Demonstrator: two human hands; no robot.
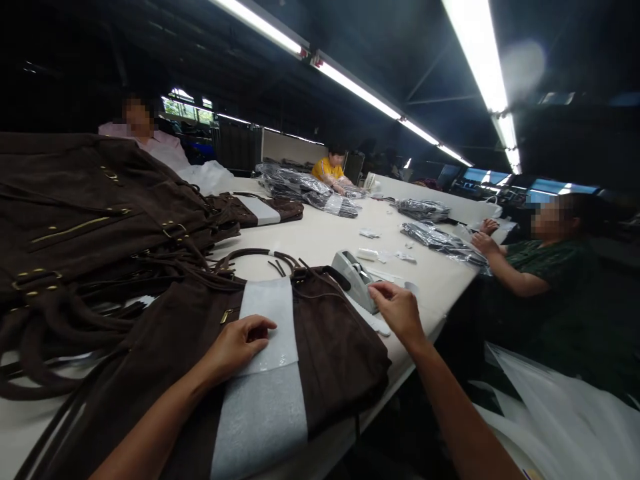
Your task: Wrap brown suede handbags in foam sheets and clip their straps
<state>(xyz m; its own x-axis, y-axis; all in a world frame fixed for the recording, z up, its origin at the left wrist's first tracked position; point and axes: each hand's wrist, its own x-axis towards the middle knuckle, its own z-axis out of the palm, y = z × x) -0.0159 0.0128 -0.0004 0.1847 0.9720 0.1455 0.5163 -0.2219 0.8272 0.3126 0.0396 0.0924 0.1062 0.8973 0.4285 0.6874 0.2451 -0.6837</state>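
Note:
A dark brown bag [345, 333] lies flat in front of me, with a white paper-like band [267, 400] wrapped around its middle. My left hand [245, 343] rests on the band and the bag beside it, fingers loosely bent and the thumb apart, holding nothing. Just past the bag's right end stands a grey tape dispenser [353, 277]. At its front end is my right hand [397, 310], thumb and forefinger pinched together. Whatever lies in that pinch is too small to make out. The bag's handle [260, 253] arches over the table behind it.
A tall heap of brown bags [75, 200] fills the left side. Another banded bag [270, 212] lies behind, and plastic-wrapped bags [295, 183] lie farther down the white table [320, 240]. A co-worker [540, 267] sits at right; clear plastic sheets [565, 407] hang below the table edge.

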